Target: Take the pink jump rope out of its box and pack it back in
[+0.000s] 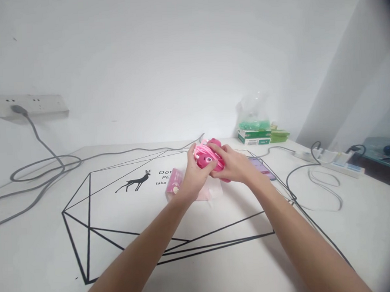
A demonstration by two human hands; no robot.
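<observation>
A dark pink cartoon-faced item [209, 160] with a pale pink cord [202, 151] wound round it is held up over the table. My left hand [195, 175] is closed on its left side, the thumb across the front. From the right, my right hand [232, 163] grips the same item, fingers over the top. Part of the item is covered by my fingers. Below and behind my left hand lies a pink printed packet [174, 182], with some pale pink and clear wrapping beside it.
A phone [263, 168] lies right of my hands. Green-and-white boxes [254, 137] with a clear plastic bag [254, 112] on top stand by the wall. Grey cables run across the left and back of the white table [127, 223]; a power strip [333, 162] sits at right.
</observation>
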